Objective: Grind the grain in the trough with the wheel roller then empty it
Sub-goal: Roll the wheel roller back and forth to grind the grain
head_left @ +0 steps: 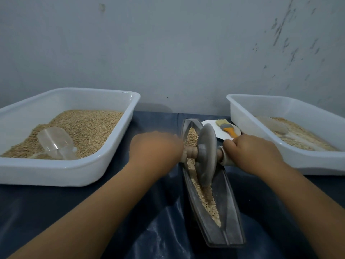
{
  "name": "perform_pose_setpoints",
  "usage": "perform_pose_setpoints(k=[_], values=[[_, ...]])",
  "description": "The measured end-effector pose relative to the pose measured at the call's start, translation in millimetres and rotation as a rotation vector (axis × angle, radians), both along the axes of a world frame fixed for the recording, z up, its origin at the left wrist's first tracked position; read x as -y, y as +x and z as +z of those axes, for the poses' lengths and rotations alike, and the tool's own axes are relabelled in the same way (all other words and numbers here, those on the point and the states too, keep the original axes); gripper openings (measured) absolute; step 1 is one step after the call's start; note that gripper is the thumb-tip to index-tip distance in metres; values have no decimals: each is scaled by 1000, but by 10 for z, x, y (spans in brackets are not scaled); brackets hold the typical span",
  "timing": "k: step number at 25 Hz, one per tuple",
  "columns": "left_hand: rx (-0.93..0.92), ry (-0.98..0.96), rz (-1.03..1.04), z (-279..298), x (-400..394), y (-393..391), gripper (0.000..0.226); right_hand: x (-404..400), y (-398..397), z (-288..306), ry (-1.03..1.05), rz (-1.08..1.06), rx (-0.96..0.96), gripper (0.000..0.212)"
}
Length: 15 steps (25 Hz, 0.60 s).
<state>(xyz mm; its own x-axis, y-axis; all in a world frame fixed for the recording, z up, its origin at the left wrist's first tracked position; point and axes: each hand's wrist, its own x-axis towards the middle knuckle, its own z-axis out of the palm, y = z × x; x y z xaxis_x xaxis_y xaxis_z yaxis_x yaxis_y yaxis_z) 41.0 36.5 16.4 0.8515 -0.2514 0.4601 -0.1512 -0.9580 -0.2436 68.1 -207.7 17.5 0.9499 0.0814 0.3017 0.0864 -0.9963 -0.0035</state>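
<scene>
A long grey boat-shaped trough (230,212) lies on the dark cloth, running away from me, with tan grain (207,199) along its groove. A grey stone wheel roller (206,156) stands upright in the groove near the trough's middle, on a wooden axle. My left hand (156,148), blurred, grips the axle's left handle. The right handle is held by my right hand (252,153), fingers curled round it.
A white tub (78,169) of whole grain with a clear scoop (56,143) stands at the left. Another white tub (306,165) at the right holds ground grain and a scoop. A white plate (224,134) with an orange-handled brush (226,127) sits behind the trough. The wall is close behind.
</scene>
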Motion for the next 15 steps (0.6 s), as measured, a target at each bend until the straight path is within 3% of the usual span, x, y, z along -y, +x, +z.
perform_pose_setpoints(k=[2,4,6,9,11,12,15], values=[[1,45,-7,30,-9,82,37,-26,81,23,-113,13,-14,35],[-39,150,-24,85,-12,232,25,-149,248,95,-37,-24,22,32],[-89,177,7,163,-16,322,41,-247,361,149,42,-41,93,36],[-108,160,-1,165,12,261,46,-213,307,151,130,-61,11,37],[-75,124,-36,48,8,120,20,-133,141,87,4,-19,11,29],[-40,42,-31,3,-5,57,17,-98,43,64,-94,27,27,27],[16,-55,17,-49,6,-117,39,-41,-85,62,-38,30,-11,38]])
